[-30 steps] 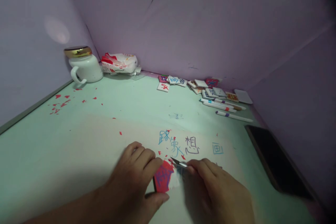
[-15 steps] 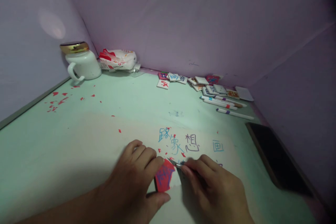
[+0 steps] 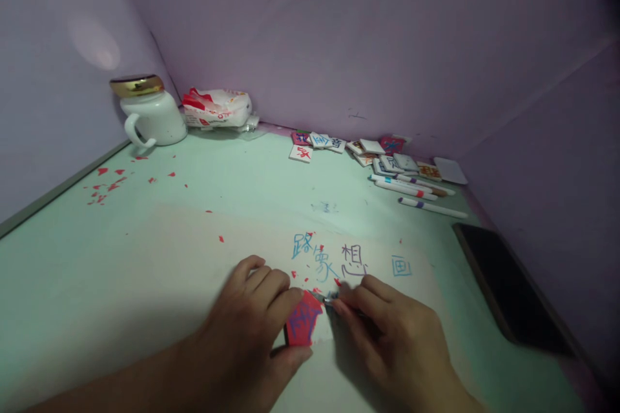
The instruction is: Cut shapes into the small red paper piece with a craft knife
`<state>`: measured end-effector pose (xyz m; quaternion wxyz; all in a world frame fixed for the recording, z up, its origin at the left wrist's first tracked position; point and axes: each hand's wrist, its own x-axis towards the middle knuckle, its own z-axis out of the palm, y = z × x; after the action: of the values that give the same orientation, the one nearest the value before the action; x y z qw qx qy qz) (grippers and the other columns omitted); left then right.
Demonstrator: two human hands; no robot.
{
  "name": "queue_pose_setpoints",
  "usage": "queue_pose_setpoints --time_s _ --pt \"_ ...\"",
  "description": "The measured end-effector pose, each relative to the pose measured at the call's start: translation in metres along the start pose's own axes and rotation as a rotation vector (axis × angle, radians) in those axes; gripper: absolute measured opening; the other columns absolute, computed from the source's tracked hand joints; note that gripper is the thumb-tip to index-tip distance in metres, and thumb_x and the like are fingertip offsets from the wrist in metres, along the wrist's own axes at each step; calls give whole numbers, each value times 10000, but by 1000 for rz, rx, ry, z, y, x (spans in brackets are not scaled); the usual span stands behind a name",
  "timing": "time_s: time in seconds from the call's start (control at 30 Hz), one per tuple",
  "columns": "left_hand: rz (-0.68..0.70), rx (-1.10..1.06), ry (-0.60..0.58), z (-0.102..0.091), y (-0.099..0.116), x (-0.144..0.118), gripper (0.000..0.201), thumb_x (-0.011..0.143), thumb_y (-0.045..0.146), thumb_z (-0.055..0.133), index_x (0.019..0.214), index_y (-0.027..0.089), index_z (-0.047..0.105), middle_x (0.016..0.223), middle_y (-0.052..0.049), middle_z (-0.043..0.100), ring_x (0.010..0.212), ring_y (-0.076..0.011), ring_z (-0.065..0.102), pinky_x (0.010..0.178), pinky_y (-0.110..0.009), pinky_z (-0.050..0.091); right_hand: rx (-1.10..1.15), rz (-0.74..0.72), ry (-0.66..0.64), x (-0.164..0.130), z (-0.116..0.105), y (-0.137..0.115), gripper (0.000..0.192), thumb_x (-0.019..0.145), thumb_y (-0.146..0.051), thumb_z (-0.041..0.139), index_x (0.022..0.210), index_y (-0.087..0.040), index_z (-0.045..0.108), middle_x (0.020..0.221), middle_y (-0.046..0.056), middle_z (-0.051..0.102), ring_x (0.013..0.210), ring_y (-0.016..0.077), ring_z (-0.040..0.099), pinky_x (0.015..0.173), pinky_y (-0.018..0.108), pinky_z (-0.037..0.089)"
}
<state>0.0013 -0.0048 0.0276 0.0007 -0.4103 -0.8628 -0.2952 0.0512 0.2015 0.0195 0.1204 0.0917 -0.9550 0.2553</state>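
My left hand (image 3: 252, 322) presses down on a small red block (image 3: 301, 322) with a blue-purple character on its top, fingers over its left edge and thumb under its near edge. My right hand (image 3: 387, 335) grips a thin carving knife (image 3: 325, 299), whose metal tip touches the block's upper right corner. Both rest on a white sheet (image 3: 203, 239) with several characters written in blue and dark ink just beyond the hands. Small red shavings lie around the block.
A white mug (image 3: 152, 117) with a gold lid stands at the back left, a red-and-white packet (image 3: 220, 108) beside it. Several printed tiles (image 3: 368, 153) and marker pens (image 3: 416, 193) lie at the back right. A dark phone (image 3: 508, 290) lies at the right edge. Red scraps (image 3: 109, 184) dot the green mat.
My right hand has drawn the knife leftward, closer to the block's corner. The view has shifted slightly downward. My left hand keeps its hold on the block.
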Motion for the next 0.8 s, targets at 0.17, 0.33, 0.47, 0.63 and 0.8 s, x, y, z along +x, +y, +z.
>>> queue_pose_setpoints --time_s 0.17,0.33,0.47,0.63,0.8 --pt "9 30 32 2 0 -1 282 700 208 652 974 188 587 892 -53 611 825 -243 560 910 -525 364 47 0 -105 1 -4 5 292 924 -289 453 740 -196 661 633 5 570 500 121 527 479 254 353" --pt "22 53 97 5 -1 -2 264 713 237 654 967 187 600 892 -52 620 818 -244 567 905 -531 364 91 10 -183 3 -9 5 281 919 -283 451 722 -206 636 635 -3 570 527 123 532 487 244 350" --pt "25 79 107 7 -2 -3 281 718 251 656 989 191 615 887 -47 626 799 -241 574 905 -538 361 70 22 -163 -1 -7 4 290 926 -295 439 712 -208 615 630 -7 558 491 112 509 464 242 322" --pt "4 74 121 7 0 -5 238 726 261 641 952 189 617 868 -45 631 792 -244 587 911 -546 357 33 -17 -108 -7 -7 4 286 928 -281 447 682 -208 574 599 -18 536 467 102 500 457 237 316" --pt "26 62 147 7 1 -3 222 746 239 618 958 173 607 875 -58 631 797 -243 586 917 -554 369 9 -29 -49 -12 -3 2 271 927 -278 461 698 -209 586 599 -23 538 461 100 521 445 227 334"
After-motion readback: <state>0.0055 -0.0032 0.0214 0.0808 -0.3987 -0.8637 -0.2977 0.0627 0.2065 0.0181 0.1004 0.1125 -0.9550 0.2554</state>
